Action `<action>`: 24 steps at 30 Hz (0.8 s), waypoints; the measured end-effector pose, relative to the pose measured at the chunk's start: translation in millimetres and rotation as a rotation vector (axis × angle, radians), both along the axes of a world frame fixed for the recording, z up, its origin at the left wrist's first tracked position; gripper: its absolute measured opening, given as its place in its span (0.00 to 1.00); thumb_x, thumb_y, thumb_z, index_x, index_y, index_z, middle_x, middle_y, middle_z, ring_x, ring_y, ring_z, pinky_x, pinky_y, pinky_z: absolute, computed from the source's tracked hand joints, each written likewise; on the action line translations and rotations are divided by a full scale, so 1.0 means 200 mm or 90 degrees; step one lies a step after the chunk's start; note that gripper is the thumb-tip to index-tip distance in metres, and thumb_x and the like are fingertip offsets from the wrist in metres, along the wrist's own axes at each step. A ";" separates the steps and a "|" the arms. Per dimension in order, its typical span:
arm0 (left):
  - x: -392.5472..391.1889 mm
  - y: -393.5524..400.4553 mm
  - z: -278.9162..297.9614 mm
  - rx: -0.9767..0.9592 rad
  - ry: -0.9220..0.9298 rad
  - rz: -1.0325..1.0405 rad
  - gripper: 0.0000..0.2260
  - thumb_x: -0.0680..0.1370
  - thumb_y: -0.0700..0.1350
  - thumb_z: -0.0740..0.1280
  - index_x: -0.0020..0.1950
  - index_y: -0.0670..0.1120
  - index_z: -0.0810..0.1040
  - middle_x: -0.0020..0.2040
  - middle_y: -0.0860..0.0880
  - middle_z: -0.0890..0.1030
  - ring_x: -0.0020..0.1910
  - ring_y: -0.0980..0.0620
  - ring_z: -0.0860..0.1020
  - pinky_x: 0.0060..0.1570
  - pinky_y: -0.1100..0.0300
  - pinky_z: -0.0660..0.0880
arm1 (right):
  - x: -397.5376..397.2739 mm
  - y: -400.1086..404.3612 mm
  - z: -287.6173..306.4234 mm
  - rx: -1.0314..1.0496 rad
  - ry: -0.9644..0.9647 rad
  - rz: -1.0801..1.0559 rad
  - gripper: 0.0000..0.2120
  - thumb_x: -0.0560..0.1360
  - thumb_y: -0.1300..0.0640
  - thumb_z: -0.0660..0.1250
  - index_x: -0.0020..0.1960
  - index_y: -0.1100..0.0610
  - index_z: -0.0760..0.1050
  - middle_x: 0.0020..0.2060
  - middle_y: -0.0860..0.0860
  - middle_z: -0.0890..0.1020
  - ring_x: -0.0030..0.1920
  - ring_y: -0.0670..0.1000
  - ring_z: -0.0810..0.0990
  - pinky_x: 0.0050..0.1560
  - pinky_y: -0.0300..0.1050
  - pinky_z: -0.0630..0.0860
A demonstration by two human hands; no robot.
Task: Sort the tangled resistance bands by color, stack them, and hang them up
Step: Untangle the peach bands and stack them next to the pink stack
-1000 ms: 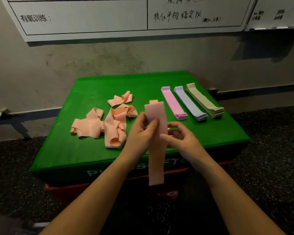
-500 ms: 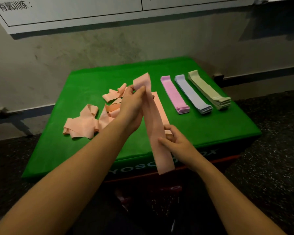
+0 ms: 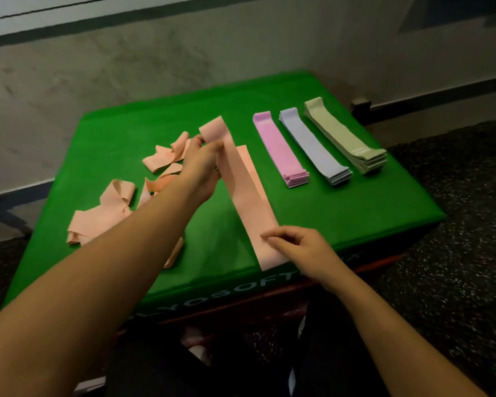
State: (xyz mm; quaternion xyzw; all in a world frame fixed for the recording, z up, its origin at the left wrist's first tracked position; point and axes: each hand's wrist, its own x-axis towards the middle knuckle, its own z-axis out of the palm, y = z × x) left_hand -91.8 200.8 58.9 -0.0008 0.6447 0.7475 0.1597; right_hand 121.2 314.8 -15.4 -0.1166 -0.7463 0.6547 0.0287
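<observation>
Peach band (image 3: 248, 202) stretched between left hand (image 3: 202, 164) and right hand (image 3: 304, 250).

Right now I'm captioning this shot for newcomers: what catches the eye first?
The bright green box fills the middle. Above it, the left hand and right hand hold a peach band stretched between them. Neat pink, lilac and pale green stacks line the right; tangled peach bands lie left.

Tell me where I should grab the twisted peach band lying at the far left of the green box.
Probably pinch the raised loop at the far end of the twisted peach band, coming down from above. That loop stands up off the green box, so fingers can get under it, while its near end lies flat against the surface.
</observation>
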 end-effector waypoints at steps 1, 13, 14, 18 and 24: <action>-0.03 0.02 -0.01 -0.011 -0.002 0.000 0.11 0.81 0.37 0.62 0.63 0.47 0.71 0.53 0.47 0.79 0.48 0.50 0.77 0.41 0.55 0.74 | -0.01 0.02 0.00 0.010 -0.005 0.026 0.10 0.78 0.62 0.69 0.52 0.49 0.84 0.50 0.45 0.85 0.51 0.41 0.82 0.52 0.33 0.76; -0.39 0.23 -0.23 -0.190 0.022 -0.025 0.11 0.80 0.37 0.64 0.61 0.46 0.72 0.50 0.48 0.79 0.47 0.51 0.79 0.42 0.57 0.77 | -0.27 0.14 -0.08 0.241 -0.057 0.053 0.06 0.76 0.58 0.70 0.49 0.49 0.84 0.40 0.39 0.81 0.42 0.37 0.78 0.45 0.33 0.74; -0.41 0.23 -0.26 -0.212 0.021 -0.027 0.11 0.80 0.36 0.65 0.62 0.46 0.72 0.50 0.48 0.79 0.46 0.52 0.79 0.40 0.58 0.77 | -0.28 0.15 -0.09 0.299 -0.052 0.070 0.06 0.77 0.57 0.70 0.51 0.49 0.84 0.43 0.40 0.81 0.45 0.39 0.79 0.50 0.37 0.76; -0.45 0.23 -0.37 -0.330 0.030 -0.051 0.11 0.79 0.39 0.66 0.61 0.47 0.74 0.54 0.45 0.80 0.51 0.45 0.81 0.51 0.47 0.81 | -0.25 0.17 -0.10 0.429 -0.004 0.141 0.11 0.77 0.47 0.69 0.57 0.49 0.82 0.47 0.40 0.76 0.49 0.41 0.76 0.54 0.39 0.74; -0.52 0.23 -0.42 -0.374 0.087 -0.044 0.15 0.80 0.39 0.67 0.66 0.45 0.74 0.58 0.46 0.80 0.49 0.47 0.80 0.50 0.49 0.81 | -0.22 0.22 -0.13 0.491 0.033 0.197 0.18 0.75 0.42 0.69 0.63 0.46 0.80 0.45 0.38 0.68 0.48 0.40 0.73 0.52 0.38 0.74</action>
